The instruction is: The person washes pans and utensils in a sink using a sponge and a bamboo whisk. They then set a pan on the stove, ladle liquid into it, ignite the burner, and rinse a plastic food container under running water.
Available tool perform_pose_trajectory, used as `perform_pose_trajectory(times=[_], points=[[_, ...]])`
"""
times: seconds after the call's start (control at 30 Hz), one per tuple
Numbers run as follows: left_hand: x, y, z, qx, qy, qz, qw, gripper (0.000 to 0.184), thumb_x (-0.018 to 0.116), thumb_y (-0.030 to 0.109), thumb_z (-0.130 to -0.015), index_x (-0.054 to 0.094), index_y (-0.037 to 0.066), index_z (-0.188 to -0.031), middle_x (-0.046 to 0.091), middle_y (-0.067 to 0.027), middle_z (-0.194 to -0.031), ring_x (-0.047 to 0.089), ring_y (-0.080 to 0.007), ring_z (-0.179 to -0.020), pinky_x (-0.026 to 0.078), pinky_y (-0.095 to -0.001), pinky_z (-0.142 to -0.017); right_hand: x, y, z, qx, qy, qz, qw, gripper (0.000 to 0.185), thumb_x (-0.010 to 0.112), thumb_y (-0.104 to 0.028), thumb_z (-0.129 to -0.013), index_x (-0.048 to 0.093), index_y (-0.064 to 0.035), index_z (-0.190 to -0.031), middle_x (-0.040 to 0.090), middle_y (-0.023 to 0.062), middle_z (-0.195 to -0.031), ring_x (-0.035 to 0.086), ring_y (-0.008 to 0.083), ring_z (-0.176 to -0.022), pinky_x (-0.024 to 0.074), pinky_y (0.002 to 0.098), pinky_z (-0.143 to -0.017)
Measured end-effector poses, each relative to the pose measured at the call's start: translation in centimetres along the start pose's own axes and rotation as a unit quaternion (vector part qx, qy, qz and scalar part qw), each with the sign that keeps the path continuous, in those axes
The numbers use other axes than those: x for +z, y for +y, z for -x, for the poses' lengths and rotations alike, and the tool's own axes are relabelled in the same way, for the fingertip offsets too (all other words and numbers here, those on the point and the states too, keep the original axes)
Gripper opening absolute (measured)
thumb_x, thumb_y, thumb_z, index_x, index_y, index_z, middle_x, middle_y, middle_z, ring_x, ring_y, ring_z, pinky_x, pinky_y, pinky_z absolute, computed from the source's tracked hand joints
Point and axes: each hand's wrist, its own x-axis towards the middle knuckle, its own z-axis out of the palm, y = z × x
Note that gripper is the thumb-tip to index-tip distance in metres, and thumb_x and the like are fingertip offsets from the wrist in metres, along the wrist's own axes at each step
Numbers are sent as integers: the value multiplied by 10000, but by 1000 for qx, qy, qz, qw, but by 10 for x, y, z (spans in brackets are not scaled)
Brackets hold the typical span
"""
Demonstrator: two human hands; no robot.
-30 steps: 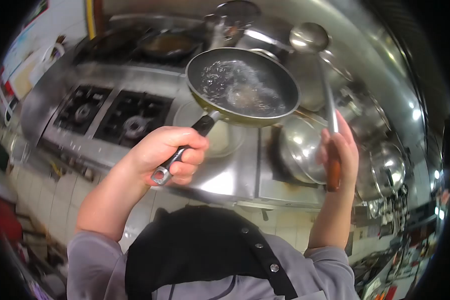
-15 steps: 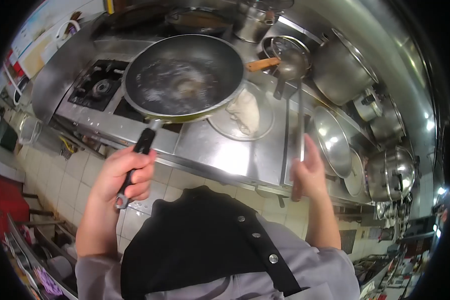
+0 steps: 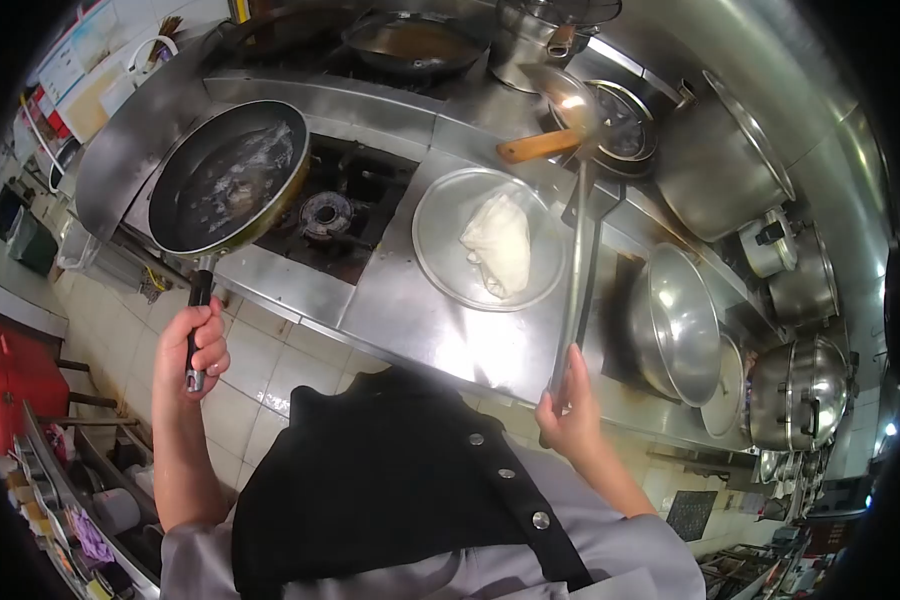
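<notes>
My left hand is wrapped round the black handle of a frying pan. The pan holds bubbly clear liquid and hangs at the left, over the left end of the stove. In my right hand is the long metal shaft of a ladle, whose bowl is up near the pots at the back. Between the hands, a white cloth lies bunched in a round metal tray on the steel counter. A wooden handle crosses near the ladle.
A gas burner shows right of the pan. Behind it sits a dark wok. On the right are a steel bowl, a large pot and a lidded pot. A red bin stands at far left.
The frying pan has moved left in my left hand, baring a burner, the tray and the cloth. My right hand has come lower and nearer with the ladle. The view has also shifted.
</notes>
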Motion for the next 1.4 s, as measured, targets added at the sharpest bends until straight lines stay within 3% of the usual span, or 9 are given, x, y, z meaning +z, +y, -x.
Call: perform_pose_trajectory(times=[0.17,0.27,0.5,0.6,0.63,0.8,0.9,1.1,1.4], points=[[-23,17,-24,11,-1,28,1000,93,495,180,-960,553,109,-978,409,69,-580,333,-50,-360,309,-249,-355,1,-15,-16,-53,-59,35,996,762,593,35,-755,360,-63,-1474,549,142,-850,563,285,-692,482,371,-646],[-42,32,-42,11,11,32,999,86,503,180,-956,546,112,-987,417,67,-581,343,-53,-362,315,-249,-358,29,-22,-18,-33,-69,-5,997,751,598,23,-762,384,-101,-1471,557,149,-845,574,312,-685,490,385,-646],[-109,87,-82,-26,-5,-3,1000,88,533,177,-937,530,100,-981,428,58,-583,365,-61,-371,324,-256,-373,124,-8,-40,84,9,177,981,695,620,-35,-768,445,-151,-1431,605,188,-913,619,384,-754,518,457,-696],[-145,118,-103,-49,-27,-32,998,91,549,184,-932,529,95,-929,427,57,-579,367,-59,-375,316,-252,-376,154,1,-59,182,7,207,961,673,607,-30,-768,460,-159,-1412,601,202,-972,605,399,-890,504,487,-794],[-157,127,-111,-58,-26,-63,996,100,526,190,-944,542,103,-991,432,76,-579,356,-53,-367,319,-248,-384,158,-1,-66,169,11,251,953,690,606,-29,-766,448,-163,-1424,580,215,-1027,589,409,-940,494,485,-835],[-195,170,-144,-96,-47,-74,992,121,561,192,-925,513,81,-922,433,50,-580,378,-67,-387,316,-266,-389,170,-26,-88,234,17,325,916,596,620,-58,-796,500,-115,-1377,550,242,-1076,572,418,-990,479,468,-892],[-219,184,-169,-108,-36,-65,991,131,558,183,-922,513,69,-969,441,51,-592,380,-64,-393,323,-258,-392,175,-52,-92,225,62,335,913,525,620,-70,-814,538,-90,-1332,554,242,-1071,575,416,-977,483,462,-889],[-248,198,-204,-119,-75,-61,988,133,560,169,-921,518,71,-1001,449,55,-611,376,-54,-404,324,-246,-394,187,-95,-100,297,62,287,909,430,618,-74,-838,583,-73,-1266,581,187,-1022,601,322,-863,507,407,-797],[-265,219,-232,-147,-110,-101,978,116,571,171,-922,523,81,-976,455,39,-619,397,-57,-418,320,-247,-394,230,-133,-147,142,-7,218,965,363,621,-14,-842,614,-61,-1202,601,116,-873,598,220,-716,509,351,-684]])
